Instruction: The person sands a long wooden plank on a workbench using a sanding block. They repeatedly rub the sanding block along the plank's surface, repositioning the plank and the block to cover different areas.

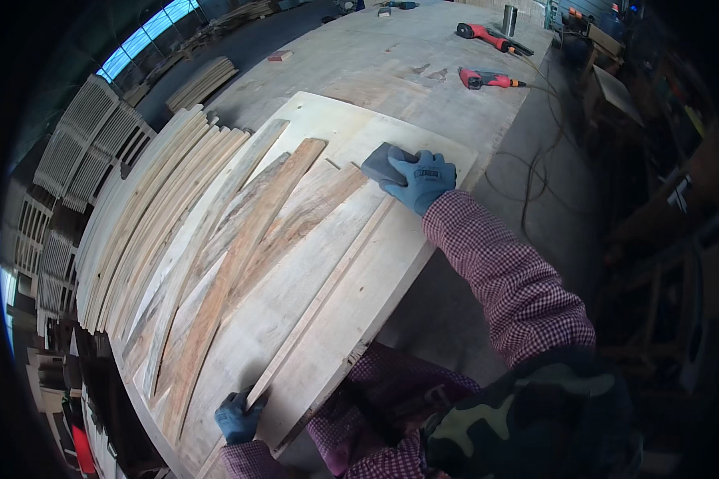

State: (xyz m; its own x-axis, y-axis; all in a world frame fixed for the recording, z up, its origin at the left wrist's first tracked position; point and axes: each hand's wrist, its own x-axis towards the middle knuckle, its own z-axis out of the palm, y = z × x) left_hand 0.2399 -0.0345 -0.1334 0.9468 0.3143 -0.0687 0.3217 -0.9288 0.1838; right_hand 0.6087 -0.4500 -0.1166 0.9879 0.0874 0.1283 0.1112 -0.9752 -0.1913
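A long, narrow wood strip [317, 306] lies on the pale board [365, 299] in front of me. My left hand [238, 417], in a blue work glove, grips the strip near its lower end. At its far end my right hand [424, 179], gloved the same way, holds a grey block [381, 161] that looks like a sanding block. The glove hides part of the block, and whether the block touches the strip is hard to tell. Left of the strip, several flat wooden slats [245, 257] lie loosely across one another, some with brown grain.
Stacked slats [156, 221] line the left side of the board. Two red-and-black power tools [485, 36] with cords lie on the far right of the worktable [359, 66], near a metal cylinder [509, 21]. A cable [530, 173] loops on the floor at right.
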